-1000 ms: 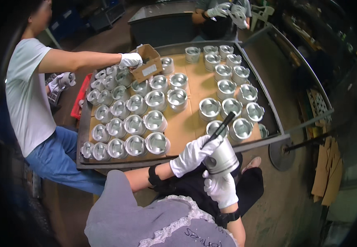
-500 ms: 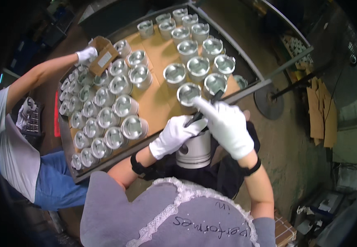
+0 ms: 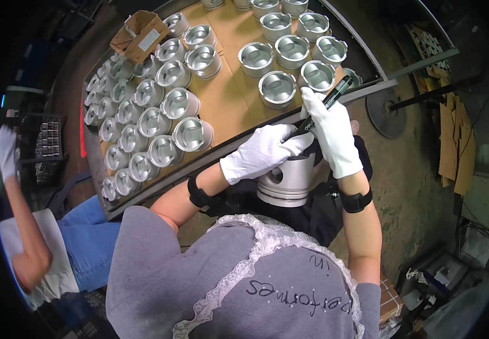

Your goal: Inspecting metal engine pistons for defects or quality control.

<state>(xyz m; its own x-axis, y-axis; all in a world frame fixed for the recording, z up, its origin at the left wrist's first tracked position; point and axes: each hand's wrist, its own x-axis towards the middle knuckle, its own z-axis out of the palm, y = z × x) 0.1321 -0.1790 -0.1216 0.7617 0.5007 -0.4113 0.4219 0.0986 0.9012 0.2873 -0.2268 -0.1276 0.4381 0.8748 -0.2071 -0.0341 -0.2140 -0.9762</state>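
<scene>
My left hand [image 3: 264, 150], in a white glove, pinches the lower end of a black marker [image 3: 339, 93]. My right hand [image 3: 336, 135], gloved too, closes around the marker's middle, its upper end sticking out past the fingers. Below both hands stands a grey metal piston [image 3: 285, 186] with ring grooves and a round side hole, in front of dark cloth; its top is partly hidden by my left hand. Nearest beyond my hands on the table are a silver piston [image 3: 277, 89] and another piston [image 3: 317, 76], both with hollow tops upward.
A cardboard-lined table [image 3: 230, 90] holds several rows of pistons. A small open cardboard box [image 3: 143, 37] rests on the left rows. At the left is a co-worker's raised gloved hand [image 3: 7, 152]. Metal rail [image 3: 419, 65] and round stand base [image 3: 385, 113] lie to the right.
The view has shifted, so table and hands sit higher. My right index finger, stretched out before, now bends onto the marker. The co-worker's hand has left the cardboard box and moved left.
</scene>
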